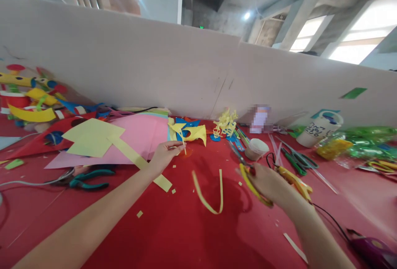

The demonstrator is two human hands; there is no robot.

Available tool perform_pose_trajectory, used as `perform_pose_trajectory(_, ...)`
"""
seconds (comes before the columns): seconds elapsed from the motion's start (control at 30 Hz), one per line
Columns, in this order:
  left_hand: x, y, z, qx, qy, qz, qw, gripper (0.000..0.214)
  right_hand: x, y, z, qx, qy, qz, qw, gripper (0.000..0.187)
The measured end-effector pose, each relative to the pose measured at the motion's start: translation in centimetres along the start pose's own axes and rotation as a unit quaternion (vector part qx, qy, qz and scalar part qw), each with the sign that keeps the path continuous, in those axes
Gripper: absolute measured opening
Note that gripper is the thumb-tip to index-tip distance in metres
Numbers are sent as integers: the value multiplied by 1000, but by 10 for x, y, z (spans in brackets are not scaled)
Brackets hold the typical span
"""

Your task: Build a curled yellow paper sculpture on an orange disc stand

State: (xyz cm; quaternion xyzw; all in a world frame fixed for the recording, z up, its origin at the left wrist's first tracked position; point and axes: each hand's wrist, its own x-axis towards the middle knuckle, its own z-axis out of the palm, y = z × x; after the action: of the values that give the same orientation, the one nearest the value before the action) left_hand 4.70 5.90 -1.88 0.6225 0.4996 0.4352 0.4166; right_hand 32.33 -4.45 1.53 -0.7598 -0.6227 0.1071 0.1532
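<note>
My left hand (167, 155) pinches a thin pale strip of paper (185, 148) upright between thumb and fingers. My right hand (263, 180) grips scissors by their yellow handles (252, 186), the blades pointing up and left. On the red table between my hands lies a curved yellow paper strip (208, 207) in a U shape. Yellow cut-out paper (197, 133) lies just beyond my left hand. Past the strip sits a clump of curly yellow paper pieces (227, 124).
Yellow paper sheets (93, 136) cover pink paper (145, 130) at left, with teal-handled pliers (89, 180) nearer. At right stand a small paper cup (257, 149), a yellow glue gun (294, 182) and a white cup (319, 128). A white partition (139, 62) rises behind.
</note>
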Motion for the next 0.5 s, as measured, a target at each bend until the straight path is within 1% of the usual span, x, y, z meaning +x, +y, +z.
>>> perform_pose_trajectory(0.07,-2,0,1,-9,-3,-7,1000,30,-2,-1,15,-64,-41,19,997,24)
perform_pose_trajectory(0.1,-3,0,1,-13,-5,-10,1000,30,-3,-2,19,-83,-50,13,995,23)
perform_pose_trajectory(0.17,-6,1,1,-16,-11,-15,1000,29,-6,-8,22,-89,-30,-25,995,18)
perform_pose_trajectory(0.23,-12,3,1,-22,-25,-21,999,28,-9,-18,19,-74,16,-83,994,13)
perform_pose_trajectory(0.27,-16,5,2,-27,-35,-22,999,27,-11,-24,17,-52,36,-114,992,15)
perform_pose_trajectory(0.3,-20,8,3,-38,-53,-22,998,26,-13,-32,16,-16,43,-141,989,18)
perform_pose_trajectory(0.37,-30,16,6,-54,-92,-12,994,21,-17,-48,15,78,21,-189,979,24)
perform_pose_trajectory(0.43,-41,26,10,-36,-138,13,990,17,-21,-63,18,163,3,-213,963,26)
perform_pose_trajectory(0.5,-50,34,14,-20,-177,53,983,12,-24,-71,24,218,-9,-218,951,21)
